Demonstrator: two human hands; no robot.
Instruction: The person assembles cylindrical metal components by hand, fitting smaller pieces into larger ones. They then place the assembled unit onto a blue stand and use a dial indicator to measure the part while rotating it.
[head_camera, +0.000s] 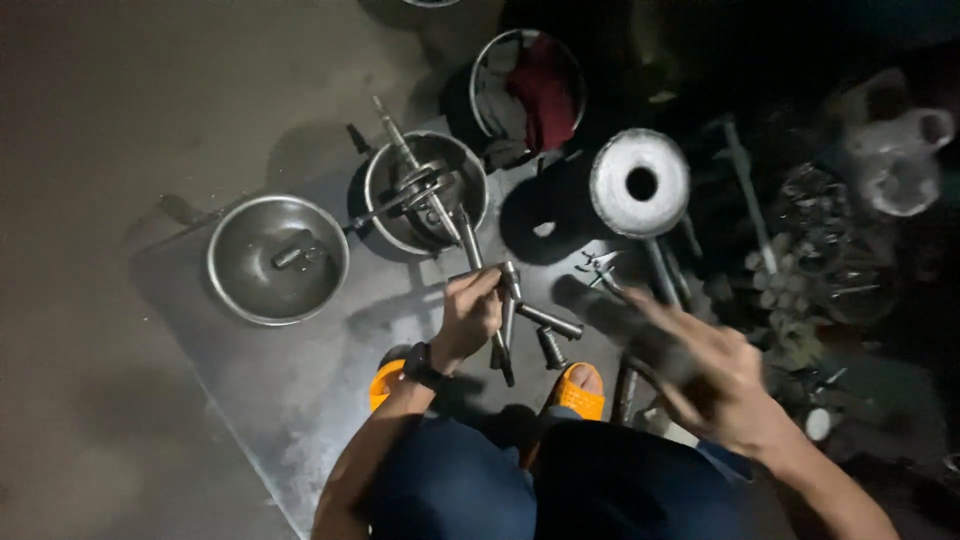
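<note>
My left hand (468, 318) is closed around a metal rod assembly (508, 312) just above the orange sandals (578, 390). My right hand (722, 378), at four o'clock of it, is blurred with fingers spread, seemingly holding nothing. A steel bowl (277, 260) lies at nine o'clock.

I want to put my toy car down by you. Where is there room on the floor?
Bare floor lies left of the empty-looking steel bowl. The metal sheet is also free below that bowl, left of the left hand. It is crowded around the bowl of parts, the cross wrench and the dark clutter right of the blurred right hand.
</note>
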